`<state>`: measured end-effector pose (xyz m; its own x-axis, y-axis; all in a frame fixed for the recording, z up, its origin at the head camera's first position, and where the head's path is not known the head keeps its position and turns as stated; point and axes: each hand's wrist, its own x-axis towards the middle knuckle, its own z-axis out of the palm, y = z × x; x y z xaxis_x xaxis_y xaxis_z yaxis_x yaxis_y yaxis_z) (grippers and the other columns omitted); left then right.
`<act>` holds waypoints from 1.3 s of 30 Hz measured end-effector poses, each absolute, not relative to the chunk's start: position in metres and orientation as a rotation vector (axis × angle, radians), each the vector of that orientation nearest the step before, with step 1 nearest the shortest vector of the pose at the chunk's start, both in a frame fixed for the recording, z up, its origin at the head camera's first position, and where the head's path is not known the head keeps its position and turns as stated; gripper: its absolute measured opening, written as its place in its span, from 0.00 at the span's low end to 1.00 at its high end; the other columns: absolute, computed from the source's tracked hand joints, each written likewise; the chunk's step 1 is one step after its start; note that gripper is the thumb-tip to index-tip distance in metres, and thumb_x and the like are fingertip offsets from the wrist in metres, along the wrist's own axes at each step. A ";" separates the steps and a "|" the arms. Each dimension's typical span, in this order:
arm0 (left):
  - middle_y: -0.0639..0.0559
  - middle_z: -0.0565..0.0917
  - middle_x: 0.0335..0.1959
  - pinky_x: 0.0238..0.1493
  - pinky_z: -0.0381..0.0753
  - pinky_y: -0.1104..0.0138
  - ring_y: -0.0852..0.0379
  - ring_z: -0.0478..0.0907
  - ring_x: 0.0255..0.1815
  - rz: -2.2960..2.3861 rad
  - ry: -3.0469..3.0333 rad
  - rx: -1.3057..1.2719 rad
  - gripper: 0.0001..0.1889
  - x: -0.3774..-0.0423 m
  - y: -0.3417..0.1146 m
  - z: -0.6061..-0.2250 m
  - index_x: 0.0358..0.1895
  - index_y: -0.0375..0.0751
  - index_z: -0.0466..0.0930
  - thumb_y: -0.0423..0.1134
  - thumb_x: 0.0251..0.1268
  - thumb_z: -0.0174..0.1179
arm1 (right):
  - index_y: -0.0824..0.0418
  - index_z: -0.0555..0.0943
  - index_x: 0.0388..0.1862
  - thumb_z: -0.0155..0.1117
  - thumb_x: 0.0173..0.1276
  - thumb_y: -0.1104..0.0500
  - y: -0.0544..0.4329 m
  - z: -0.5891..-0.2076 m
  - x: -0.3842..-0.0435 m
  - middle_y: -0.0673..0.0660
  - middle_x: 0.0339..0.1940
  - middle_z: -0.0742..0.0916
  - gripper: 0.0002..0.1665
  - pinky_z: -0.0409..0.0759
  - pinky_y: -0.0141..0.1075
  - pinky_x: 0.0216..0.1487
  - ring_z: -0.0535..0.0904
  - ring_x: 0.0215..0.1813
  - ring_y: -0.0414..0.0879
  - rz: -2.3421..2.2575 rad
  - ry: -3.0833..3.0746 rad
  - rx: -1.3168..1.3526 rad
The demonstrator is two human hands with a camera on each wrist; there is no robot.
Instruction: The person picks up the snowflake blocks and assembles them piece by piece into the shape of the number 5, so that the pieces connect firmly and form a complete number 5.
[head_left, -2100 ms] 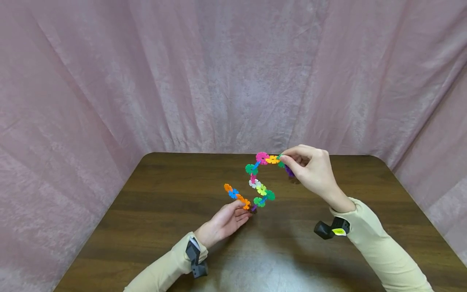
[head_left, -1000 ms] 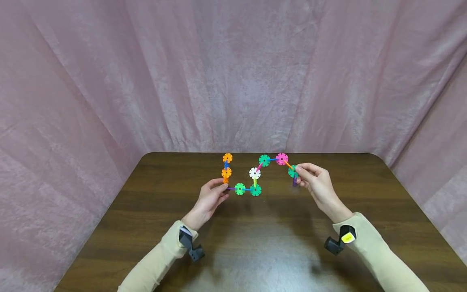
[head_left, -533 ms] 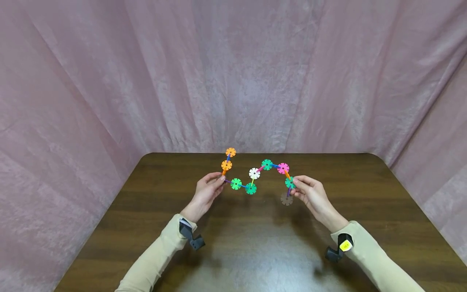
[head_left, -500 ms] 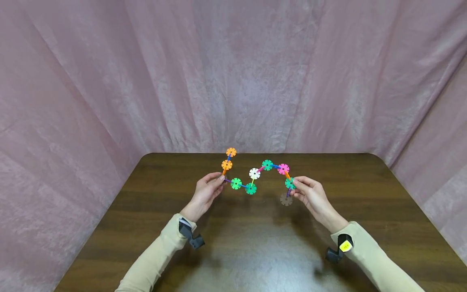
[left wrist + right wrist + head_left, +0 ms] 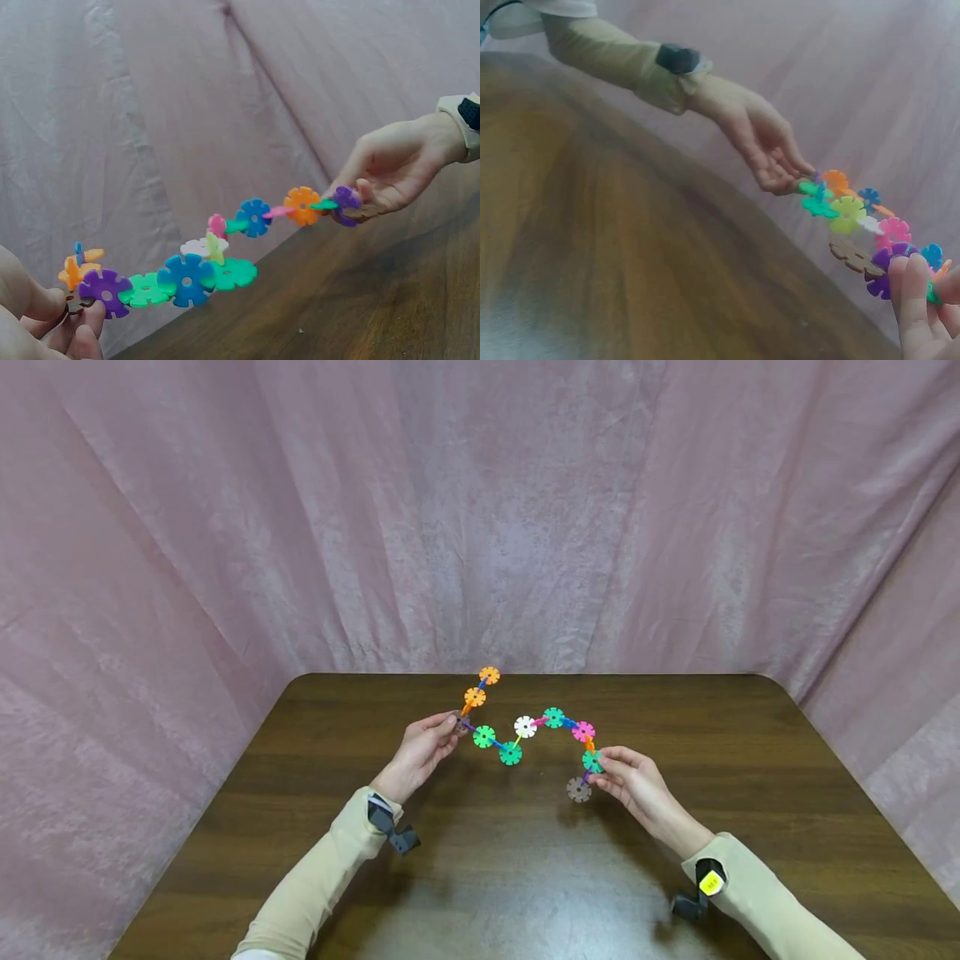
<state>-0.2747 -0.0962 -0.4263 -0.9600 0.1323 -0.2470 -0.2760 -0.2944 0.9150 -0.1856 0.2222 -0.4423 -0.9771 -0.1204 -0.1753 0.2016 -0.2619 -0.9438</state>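
Observation:
A chain of notched plastic snowflake discs (image 5: 525, 727) stretches between my two hands above the table, linked edge to edge in several colours. On its left part, my left hand (image 5: 422, 750) pinches a brown disc (image 5: 77, 303) between thumb and fingers. Orange discs (image 5: 475, 697) branch up and away from that grip. My right hand (image 5: 639, 789) pinches a green disc (image 5: 592, 762) near the other end. Past it, a purple disc (image 5: 897, 259) and a brown end disc (image 5: 854, 257) stick out toward me. Green, white and pink discs form a wavy line in between.
Below the chain lies a dark brown wooden table (image 5: 480, 860) with rounded far corners. A pink curtain (image 5: 480, 510) hangs behind it and at both sides. Each wrist carries a small black camera (image 5: 392, 827) over a pale sleeve.
My left hand has moved left and away from me and now pinches the chain. The chain has spread out wider and turned, while my right hand has come down toward me with its end.

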 end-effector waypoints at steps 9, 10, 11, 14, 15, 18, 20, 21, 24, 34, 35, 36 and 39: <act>0.57 0.82 0.26 0.31 0.74 0.79 0.66 0.78 0.29 2.188 1.711 -0.143 0.21 -0.286 -0.093 -0.433 0.65 0.24 0.65 0.31 0.75 0.47 | 0.62 0.73 0.44 0.52 0.72 0.67 0.225 -0.456 -0.172 0.48 0.35 0.86 0.04 0.83 0.28 0.44 0.86 0.37 0.40 -2.260 1.732 0.099; 0.57 0.82 0.26 0.30 0.74 0.79 0.67 0.78 0.28 2.174 1.712 -0.143 0.21 -0.287 -0.093 -0.434 0.65 0.24 0.65 0.31 0.75 0.47 | 0.63 0.73 0.44 0.53 0.72 0.67 0.225 -0.457 -0.170 0.49 0.35 0.86 0.04 0.83 0.28 0.45 0.86 0.38 0.41 -2.248 1.724 0.090; 0.57 0.82 0.26 0.30 0.74 0.80 0.67 0.77 0.28 2.160 1.718 -0.138 0.21 -0.288 -0.092 -0.435 0.65 0.23 0.64 0.31 0.75 0.47 | 0.63 0.74 0.43 0.53 0.72 0.67 0.226 -0.458 -0.167 0.49 0.36 0.87 0.04 0.83 0.29 0.46 0.87 0.38 0.41 -2.239 1.717 0.083; 0.56 0.81 0.25 0.29 0.74 0.80 0.67 0.76 0.26 2.137 1.708 -0.132 0.21 -0.294 -0.091 -0.440 0.65 0.22 0.65 0.31 0.74 0.47 | 0.64 0.75 0.43 0.55 0.71 0.67 0.227 -0.460 -0.160 0.50 0.36 0.87 0.04 0.83 0.29 0.47 0.87 0.40 0.42 -2.223 1.676 0.071; 0.56 0.82 0.25 0.29 0.74 0.79 0.67 0.76 0.26 2.128 1.702 -0.131 0.20 -0.296 -0.090 -0.441 0.64 0.22 0.65 0.31 0.74 0.47 | 0.64 0.75 0.43 0.55 0.71 0.67 0.227 -0.460 -0.157 0.50 0.37 0.88 0.04 0.83 0.29 0.47 0.87 0.40 0.42 -2.221 1.656 0.066; 0.55 0.82 0.25 0.29 0.73 0.79 0.66 0.77 0.25 2.102 1.675 -0.121 0.18 -0.303 -0.088 -0.443 0.62 0.22 0.68 0.30 0.74 0.47 | 0.64 0.75 0.43 0.55 0.70 0.67 0.226 -0.460 -0.151 0.51 0.37 0.87 0.04 0.82 0.27 0.46 0.87 0.41 0.43 -2.221 1.599 0.074; 0.54 0.82 0.25 0.29 0.73 0.79 0.66 0.77 0.26 2.079 1.657 -0.116 0.16 -0.306 -0.086 -0.441 0.59 0.24 0.70 0.29 0.74 0.47 | 0.64 0.75 0.43 0.55 0.71 0.68 0.224 -0.461 -0.148 0.52 0.38 0.87 0.04 0.82 0.27 0.46 0.87 0.43 0.43 -2.227 1.554 0.072; 0.54 0.82 0.25 0.29 0.73 0.79 0.65 0.77 0.26 2.064 1.650 -0.121 0.15 -0.307 -0.086 -0.439 0.58 0.24 0.71 0.29 0.74 0.47 | 0.65 0.74 0.44 0.54 0.71 0.68 0.223 -0.461 -0.147 0.53 0.39 0.86 0.05 0.82 0.26 0.47 0.87 0.44 0.44 -2.231 1.535 0.073; 0.53 0.83 0.26 0.29 0.73 0.79 0.65 0.78 0.27 2.020 1.648 -0.123 0.14 -0.312 -0.083 -0.438 0.56 0.26 0.73 0.29 0.73 0.48 | 0.68 0.72 0.46 0.53 0.72 0.69 0.220 -0.463 -0.144 0.55 0.40 0.85 0.06 0.81 0.27 0.49 0.87 0.45 0.45 -2.253 1.458 0.092; 0.45 0.86 0.32 0.27 0.76 0.77 0.62 0.82 0.28 1.888 1.624 0.015 0.10 -0.413 -0.097 -0.568 0.46 0.35 0.84 0.32 0.63 0.62 | 0.76 0.63 0.51 0.51 0.70 0.73 0.201 -0.466 -0.128 0.59 0.39 0.86 0.14 0.80 0.25 0.50 0.86 0.45 0.46 -2.224 1.450 0.167; 0.43 0.86 0.32 0.27 0.77 0.77 0.60 0.83 0.28 1.890 1.603 0.043 0.09 -0.424 -0.099 -0.583 0.45 0.34 0.84 0.31 0.63 0.62 | 0.76 0.63 0.51 0.51 0.70 0.74 0.199 -0.467 -0.126 0.60 0.39 0.85 0.13 0.80 0.25 0.49 0.87 0.44 0.46 -2.224 1.451 0.171; 0.43 0.86 0.34 0.28 0.76 0.77 0.60 0.82 0.28 1.866 1.649 0.014 0.10 -0.426 -0.097 -0.587 0.48 0.35 0.83 0.31 0.64 0.61 | 0.76 0.63 0.50 0.51 0.69 0.74 0.197 -0.467 -0.125 0.59 0.38 0.85 0.13 0.80 0.25 0.49 0.87 0.44 0.46 -2.224 1.452 0.178; 0.43 0.84 0.31 0.25 0.74 0.76 0.61 0.80 0.25 1.838 1.710 0.062 0.12 -0.414 -0.090 -0.572 0.49 0.32 0.82 0.27 0.64 0.56 | 0.77 0.62 0.51 0.50 0.69 0.75 0.192 -0.468 -0.121 0.59 0.38 0.85 0.14 0.80 0.24 0.49 0.87 0.44 0.45 -2.218 1.463 0.191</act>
